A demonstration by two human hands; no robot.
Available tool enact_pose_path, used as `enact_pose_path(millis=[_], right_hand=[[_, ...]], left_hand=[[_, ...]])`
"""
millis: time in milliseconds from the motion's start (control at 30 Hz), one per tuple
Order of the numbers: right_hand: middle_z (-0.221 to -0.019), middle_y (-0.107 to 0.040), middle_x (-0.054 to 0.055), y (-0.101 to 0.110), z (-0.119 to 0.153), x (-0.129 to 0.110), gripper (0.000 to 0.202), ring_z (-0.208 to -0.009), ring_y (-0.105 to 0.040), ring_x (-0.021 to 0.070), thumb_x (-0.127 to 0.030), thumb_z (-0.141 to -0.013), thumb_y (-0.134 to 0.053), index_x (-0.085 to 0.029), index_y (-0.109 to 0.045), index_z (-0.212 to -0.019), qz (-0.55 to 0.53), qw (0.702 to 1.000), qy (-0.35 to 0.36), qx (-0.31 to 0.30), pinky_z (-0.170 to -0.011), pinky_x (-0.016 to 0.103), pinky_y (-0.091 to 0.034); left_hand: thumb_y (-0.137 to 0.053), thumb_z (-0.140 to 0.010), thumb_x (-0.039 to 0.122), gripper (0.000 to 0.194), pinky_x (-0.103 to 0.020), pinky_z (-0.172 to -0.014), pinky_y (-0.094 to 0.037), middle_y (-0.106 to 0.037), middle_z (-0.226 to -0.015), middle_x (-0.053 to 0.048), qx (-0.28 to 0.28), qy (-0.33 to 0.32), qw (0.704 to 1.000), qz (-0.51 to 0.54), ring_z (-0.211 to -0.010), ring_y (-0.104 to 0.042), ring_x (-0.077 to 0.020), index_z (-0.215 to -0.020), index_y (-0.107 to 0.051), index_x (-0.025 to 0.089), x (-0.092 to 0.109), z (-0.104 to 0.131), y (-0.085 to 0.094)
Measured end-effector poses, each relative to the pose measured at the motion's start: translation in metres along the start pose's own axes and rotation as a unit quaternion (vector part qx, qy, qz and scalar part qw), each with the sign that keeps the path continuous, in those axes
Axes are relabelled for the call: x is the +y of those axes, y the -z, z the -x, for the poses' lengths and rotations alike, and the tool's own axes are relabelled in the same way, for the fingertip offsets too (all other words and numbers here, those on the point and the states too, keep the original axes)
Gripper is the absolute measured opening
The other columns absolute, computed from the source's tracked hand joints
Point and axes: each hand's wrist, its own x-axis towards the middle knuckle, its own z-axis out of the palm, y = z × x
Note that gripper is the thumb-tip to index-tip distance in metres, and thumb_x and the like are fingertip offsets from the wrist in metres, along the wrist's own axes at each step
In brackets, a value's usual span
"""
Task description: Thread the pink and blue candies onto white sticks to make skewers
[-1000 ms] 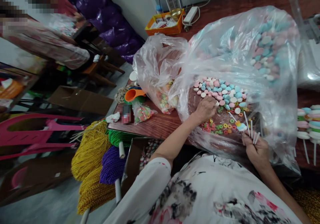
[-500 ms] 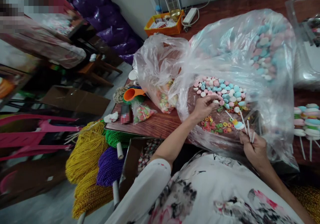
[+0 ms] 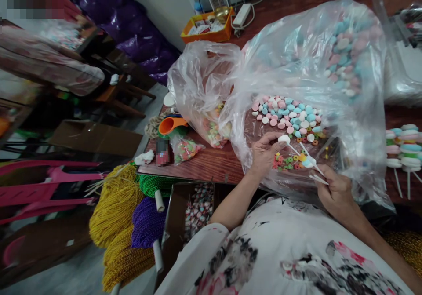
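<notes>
My left hand (image 3: pixel 264 153) pinches a white marshmallow (image 3: pixel 284 140), which touches the tip of a white stick. In my right hand (image 3: pixel 333 185) is a small bunch of white sticks (image 3: pixel 318 179). One of them carries pale blue and white marshmallows (image 3: pixel 308 161) with a yellow piece. Beyond my hands lies a pile of pink, blue and white marshmallows (image 3: pixel 286 112) on the opened clear plastic bag. Colourful candy rings (image 3: pixel 290 161) are scattered between my hands, nearer to me than the pile.
Bagged rings (image 3: pixel 216 125), an orange scoop (image 3: pixel 172 125) and a small bag (image 3: pixel 187 149) lie left. Finished marshmallow sticks (image 3: pixel 409 147) lie right. An orange basket (image 3: pixel 225 34) stands behind. Cord bundles (image 3: pixel 115 207) and a box (image 3: pixel 174 216) are below the table edge. A person sits far left.
My left hand has lifted a white marshmallow from the front of the pile and brought it to a stick. The sticks in my right hand now lean left. The view has shifted slightly.
</notes>
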Motion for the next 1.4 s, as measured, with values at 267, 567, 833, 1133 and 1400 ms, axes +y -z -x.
enact_pose_path(millis=[267,567,833,1133,1400], right_hand=[[-0.076,-0.074,0.003,0.008,-0.002,-0.006,0.028,-0.056,-0.065,0.016,-0.006,-0.088,-0.045,-0.016,-0.064,-0.107,0.091,0.995,0.028,-0.025,-0.056,0.026,-0.046],[-0.067,-0.07,0.002,0.016,-0.004,-0.014,0.027,-0.054,-0.065,0.0159,-0.007,-0.09,-0.044,-0.013,-0.067,-0.103,0.067,0.996,0.002,-0.057,-0.055,0.025,-0.045],[-0.066,-0.061,-0.004,0.019,0.006,-0.005,0.018,-0.053,-0.054,0.0099,-0.015,-0.095,-0.056,-0.019,-0.072,-0.101,-0.138,0.986,-0.095,-0.008,-0.053,0.021,-0.042],[-0.065,-0.061,-0.004,0.005,0.007,-0.021,0.019,-0.05,-0.052,0.0107,-0.014,-0.094,-0.055,-0.021,-0.071,-0.101,-0.117,0.99,-0.073,0.041,-0.053,0.023,-0.043],[-0.066,-0.057,-0.004,-0.011,0.024,0.002,0.02,-0.053,-0.049,0.0108,-0.017,-0.096,-0.055,-0.021,-0.07,-0.109,-0.168,0.977,-0.126,0.042,-0.052,0.024,-0.039]], left_hand=[[-0.086,-0.078,0.033,0.018,-0.022,-0.075,-0.057,-0.075,-0.091,-0.003,-0.012,-0.139,0.981,-0.132,-0.083,-0.069,-0.0105,-0.088,-0.081,0.02,-0.002,0.001,0.002],[-0.075,-0.087,0.02,0.012,-0.023,-0.073,-0.058,-0.077,-0.089,-0.005,-0.076,-0.316,0.895,-0.304,-0.082,-0.072,-0.0122,-0.098,-0.08,0.02,-0.002,0.011,0.007],[-0.082,-0.083,0.023,0.017,-0.025,-0.079,-0.058,-0.078,-0.093,-0.004,-0.099,-0.185,0.961,-0.183,-0.086,-0.073,-0.013,-0.1,-0.081,0.024,-0.004,0.013,0.009],[-0.084,-0.08,0.027,0.014,-0.03,-0.085,-0.059,-0.08,-0.093,-0.004,-0.05,-0.146,0.973,-0.171,-0.089,-0.073,-0.0147,-0.093,-0.083,0.025,-0.006,0.024,-0.002],[-0.085,-0.079,0.032,0.014,-0.03,-0.084,-0.059,-0.08,-0.091,-0.004,-0.07,-0.125,0.977,-0.16,-0.089,-0.073,-0.0154,-0.09,-0.083,0.025,-0.005,0.019,-0.008]])
